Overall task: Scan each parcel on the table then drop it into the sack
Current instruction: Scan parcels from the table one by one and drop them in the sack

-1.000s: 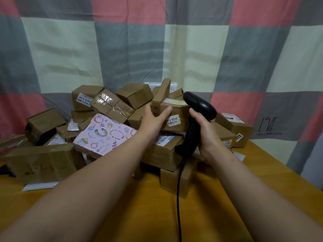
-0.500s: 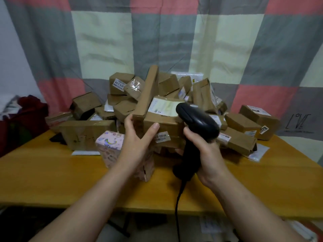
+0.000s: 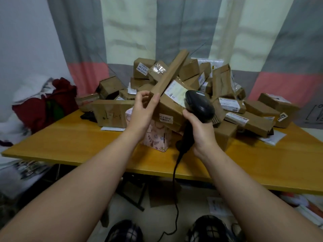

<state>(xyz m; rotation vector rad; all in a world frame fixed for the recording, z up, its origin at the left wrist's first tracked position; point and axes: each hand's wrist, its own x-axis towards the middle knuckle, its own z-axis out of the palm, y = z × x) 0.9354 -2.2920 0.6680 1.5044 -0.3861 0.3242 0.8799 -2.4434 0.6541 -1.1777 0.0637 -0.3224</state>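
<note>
Step in hand: the person presents one parcel to the scanner; judged from the pose, the scan is not yet done.
Left hand: the left hand [image 3: 142,112] pinches the lower end of a long flat parcel [image 3: 170,74], thumb on the near face, fingers curled behind.
Parcel's place: centre of the frame, lifted above the heap, tilted up towards the upper right.
Right hand: the right hand [image 3: 201,128] wraps the handle of the black scanner [image 3: 199,103], whose head points at the boxes just right of the left hand.
Doing it well: turn the parcel until its barcode squarely faces the scanner; whether it carries a label on a visible face cannot be told. The white label [image 3: 174,90] nearest the scanner seems to belong to the box beneath, so a wrong read is a risk.
Sack: not plainly in view.
Count, hands: two.
Count, scanners: one, with one cord [image 3: 174,172].
Count, parcels: one held; the heap [image 3: 258,123] on the table [image 3: 87,140] holds well over a dozen, too overlapped to count exactly; one pink patterned box [image 3: 155,135].
</note>
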